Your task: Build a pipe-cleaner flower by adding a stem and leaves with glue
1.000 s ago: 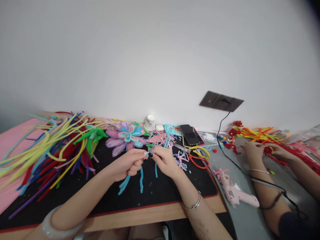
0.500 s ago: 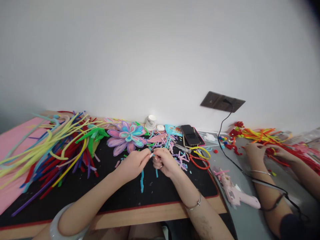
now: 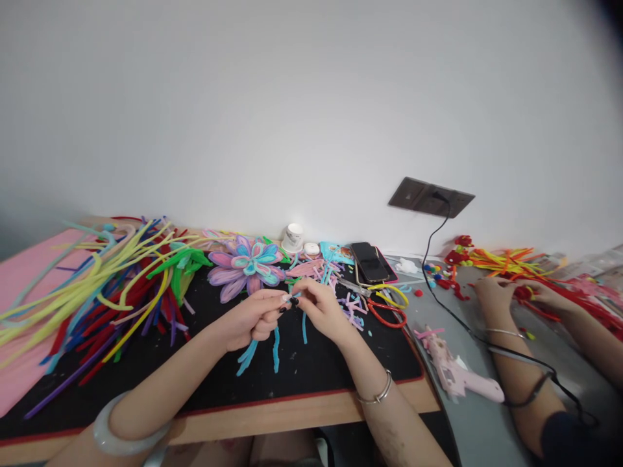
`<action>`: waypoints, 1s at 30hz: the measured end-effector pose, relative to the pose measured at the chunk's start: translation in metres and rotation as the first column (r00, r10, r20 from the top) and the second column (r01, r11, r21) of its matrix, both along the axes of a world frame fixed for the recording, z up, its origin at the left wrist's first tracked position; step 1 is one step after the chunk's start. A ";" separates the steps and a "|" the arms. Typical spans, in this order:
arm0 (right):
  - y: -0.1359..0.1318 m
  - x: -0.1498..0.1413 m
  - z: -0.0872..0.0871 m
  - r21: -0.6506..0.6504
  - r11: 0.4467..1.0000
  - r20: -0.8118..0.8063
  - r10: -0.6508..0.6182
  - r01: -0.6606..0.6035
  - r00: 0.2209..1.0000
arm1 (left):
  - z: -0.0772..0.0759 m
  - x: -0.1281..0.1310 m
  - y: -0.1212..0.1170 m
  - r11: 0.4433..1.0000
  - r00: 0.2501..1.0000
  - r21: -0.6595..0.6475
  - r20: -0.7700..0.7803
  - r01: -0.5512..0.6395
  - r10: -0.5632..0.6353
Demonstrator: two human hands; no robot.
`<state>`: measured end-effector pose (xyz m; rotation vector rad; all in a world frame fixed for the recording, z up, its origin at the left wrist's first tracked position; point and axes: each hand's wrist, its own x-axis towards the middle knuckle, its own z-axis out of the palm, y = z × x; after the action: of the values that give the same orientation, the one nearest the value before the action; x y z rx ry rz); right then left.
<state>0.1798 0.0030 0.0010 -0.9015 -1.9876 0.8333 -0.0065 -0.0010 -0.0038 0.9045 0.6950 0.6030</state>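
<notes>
The head camera shows the left hand (image 3: pixel 256 318) and the right hand (image 3: pixel 317 307) meeting at their fingertips above a black desk mat (image 3: pixel 331 370), both pinching a short bit of blue pipe cleaner (image 3: pixel 294 296) (too small there to make out its shape). The left hand's other fingers are curled in, with blue strands (image 3: pixel 247 359) hanging out below them. Two loose blue strips (image 3: pixel 276 350) lie on the mat beneath. Just behind the left hand sits a lilac-and-pink pipe-cleaner flower (image 3: pixel 228 261) with a turquoise centre, near a white paper cup (image 3: pixel 293 241). A multicoloured heap of pipe cleaners (image 3: pixel 111 292) spreads to the left. To the right are a smartphone (image 3: pixel 370 264), scissors (image 3: pixel 376 303) with red and yellow handles and, on the grey tabletop (image 3: pixel 423 344), a pink glue gun (image 3: pixel 452 376); beyond it, a co-worker's hands (image 3: pixel 495 295) hold a red piece (image 3: pixel 524 294).
</notes>
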 end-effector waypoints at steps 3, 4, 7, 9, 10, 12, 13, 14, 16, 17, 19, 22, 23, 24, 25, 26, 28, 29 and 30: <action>-0.001 -0.001 0.000 0.083 0.996 0.065 -0.034 0.028 0.997 | 0.000 0.000 0.001 1.000 1.000 -0.019 -0.007 0.012 -0.012; -0.001 -0.001 0.000 0.079 0.996 0.068 -0.038 0.033 0.997 | 0.000 0.001 0.001 1.000 1.000 -0.014 -0.012 0.007 -0.008; 0.000 -0.003 -0.002 -0.018 0.999 0.012 -0.049 0.049 0.999 | 0.001 0.003 -0.001 0.999 0.999 0.041 -0.051 -0.009 0.011; -0.001 -0.006 -0.004 -0.162 0.986 -0.105 -0.049 0.032 0.993 | 0.001 0.005 -0.002 0.991 0.993 0.133 -0.116 -0.020 0.035; -0.001 -0.008 -0.006 -0.254 0.967 -0.191 -0.059 0.009 0.980 | 0.001 0.007 -0.003 0.975 0.984 0.220 -0.168 -0.022 0.060; -0.001 -0.013 -0.008 -0.448 0.891 -0.374 -0.109 -0.076 0.921 | 0.002 0.009 -0.003 0.876 0.940 0.483 -0.292 -0.013 0.175; -0.001 -0.015 -0.009 -0.531 0.837 -0.449 -0.146 -0.132 0.881 | 0.002 0.010 -0.003 0.785 0.905 0.619 -0.341 0.014 0.253; -0.002 -0.017 -0.009 -0.597 0.780 -0.504 -0.183 -0.187 0.844 | 0.003 0.010 -0.003 0.683 0.868 0.729 -0.372 0.054 0.328; -0.002 -0.020 -0.009 -0.687 0.674 -0.547 -0.235 -0.270 0.804 | 0.003 0.011 -0.003 0.532 0.814 0.836 -0.399 0.134 0.422; -0.002 -0.020 -0.009 -0.717 0.632 -0.547 -0.247 -0.294 0.800 | 0.003 0.011 -0.002 0.504 0.806 0.850 -0.405 0.156 0.433; -0.001 -0.019 -0.009 -0.752 0.581 -0.534 -0.259 -0.312 0.805 | 0.002 0.011 -0.002 0.517 0.814 0.843 -0.402 0.151 0.418; 0.000 -0.013 -0.007 -0.711 0.659 -0.495 -0.221 -0.246 0.840 | 0.001 0.011 -0.002 0.708 0.882 0.706 -0.352 0.030 0.314; 0.000 -0.010 -0.005 -0.658 0.726 -0.472 -0.193 -0.198 0.861 | 0.001 0.011 -0.002 0.795 0.916 0.607 -0.308 -0.018 0.256; 0.001 -0.008 -0.004 -0.582 0.801 -0.435 -0.157 -0.144 0.887 | 0.001 0.010 -0.002 0.870 0.948 0.490 -0.249 -0.054 0.199; 0.000 -0.006 -0.002 -0.488 0.868 -0.386 -0.117 -0.095 0.915 | 0.001 0.008 -0.002 0.925 0.972 0.372 -0.184 -0.072 0.150; 0.000 -0.004 0.000 -0.390 0.919 -0.326 -0.079 -0.058 0.942 | 0.001 0.007 -0.002 0.960 0.986 0.269 -0.124 -0.075 0.111; -0.002 -0.002 0.003 -0.199 0.980 -0.173 -0.017 -0.018 0.985 | 0.003 0.003 -0.002 0.991 0.997 0.124 -0.052 -0.047 0.054; -0.003 -0.001 0.004 -0.110 0.994 -0.095 0.000 -0.011 0.995 | 0.004 0.001 -0.002 0.997 0.999 0.076 -0.038 -0.024 0.027; -0.004 -0.001 0.005 -0.028 1.000 -0.030 0.009 -0.010 1.000 | 0.005 -0.001 -0.002 0.999 0.999 0.041 -0.032 -0.002 0.003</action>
<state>0.1789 -0.0006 0.0057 -0.8913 -1.9601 0.8779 -0.0077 -0.0034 0.0014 0.9528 0.7144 0.6077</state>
